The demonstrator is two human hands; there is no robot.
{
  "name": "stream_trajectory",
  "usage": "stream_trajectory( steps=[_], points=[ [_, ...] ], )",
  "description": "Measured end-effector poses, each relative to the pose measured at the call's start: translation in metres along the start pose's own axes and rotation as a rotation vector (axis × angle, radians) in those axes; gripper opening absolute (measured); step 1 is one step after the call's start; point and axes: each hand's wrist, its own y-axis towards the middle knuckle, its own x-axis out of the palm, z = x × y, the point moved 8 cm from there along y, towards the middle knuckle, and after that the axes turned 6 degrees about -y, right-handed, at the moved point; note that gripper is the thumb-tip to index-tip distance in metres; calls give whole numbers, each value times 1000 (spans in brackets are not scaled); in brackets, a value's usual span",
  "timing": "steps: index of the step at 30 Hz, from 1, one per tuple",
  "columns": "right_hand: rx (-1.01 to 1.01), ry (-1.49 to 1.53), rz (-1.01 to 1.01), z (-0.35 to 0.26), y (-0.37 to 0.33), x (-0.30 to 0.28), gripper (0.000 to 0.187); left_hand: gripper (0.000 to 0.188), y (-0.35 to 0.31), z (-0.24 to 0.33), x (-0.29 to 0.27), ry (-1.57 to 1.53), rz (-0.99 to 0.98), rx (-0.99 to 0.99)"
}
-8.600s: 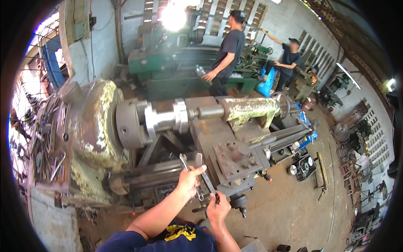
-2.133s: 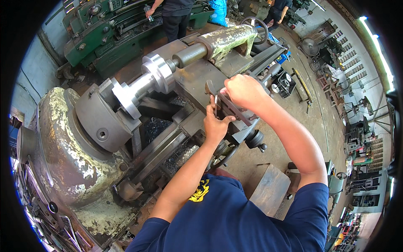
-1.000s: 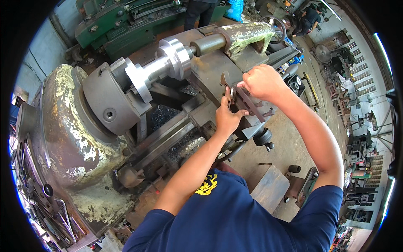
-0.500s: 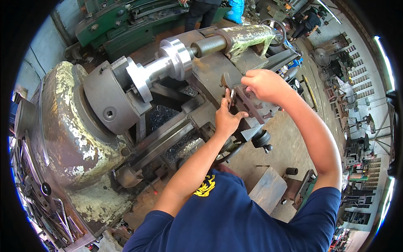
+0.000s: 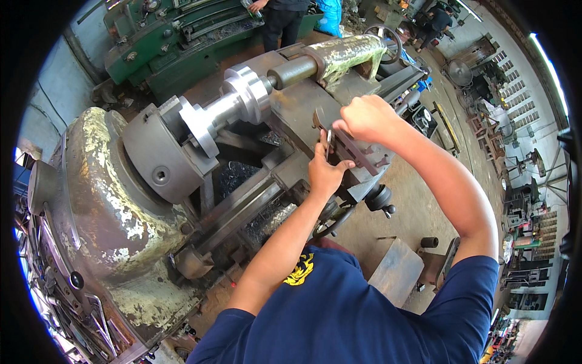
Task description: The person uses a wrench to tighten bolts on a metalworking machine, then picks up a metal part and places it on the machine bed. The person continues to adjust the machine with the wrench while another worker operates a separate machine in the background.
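Observation:
At the tool post (image 5: pixel 357 156) of a lathe, my left hand (image 5: pixel 326 176) has its fingers on a slim, shiny lathe tool bit (image 5: pixel 329 138), with the thumb spread against the post's side. Just beyond it, my right hand (image 5: pixel 368 119) is closed in a fist over the top of the post; whatever it grips is hidden. A curved dark metal piece (image 5: pixel 319 119) stands beside my left fingertips. To the left, a turned silver workpiece (image 5: pixel 224 111) with wide flanges sits between the chuck (image 5: pixel 160 151) and the tailstock's centre (image 5: pixel 294 71).
The paint-worn headstock (image 5: pixel 115 194) fills the left, with loose tools in a tray (image 5: pixel 82 309) below it. A handwheel (image 5: pixel 333 223) lies under my left forearm. Behind stands a green machine (image 5: pixel 176 54) with another person (image 5: pixel 284 24) beside it. Metal chips lie under the bed.
The view has shifted slightly. My right fist has turned a little over the tool post, while my left hand keeps its place on the tool bit.

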Motion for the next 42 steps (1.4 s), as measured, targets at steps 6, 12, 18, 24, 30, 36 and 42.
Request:
stream_trajectory(
  steps=[6, 12, 18, 24, 30, 36, 42],
  points=[
    [-197, 53, 18, -8, -2, -3, 18, 106, 1, -2, 2, -28, 3, -10],
    [-33, 19, 31, -6, 0, 4, 20, 107, 2, -11, 3, -14, -15, -88],
    [106, 20, 25, -9, -4, 2, 30, 105, 0, 0, 1, 3, 33, 36],
    [273, 84, -69, -11, -4, 2, 35, 80, -1, 6, -1, 33, 38, 69],
    [78, 142, -5, 3, -12, 0, 25, 91, -5, 7, -2, 16, 31, 128],
    [91, 183, 26, 5, -13, 7, 31, 59, 3, 0, 4, 114, 73, 114],
    [82, 266, 39, 9, -5, 1, 36, 63, 4, 7, 0, 180, 6, 89]
  ],
)
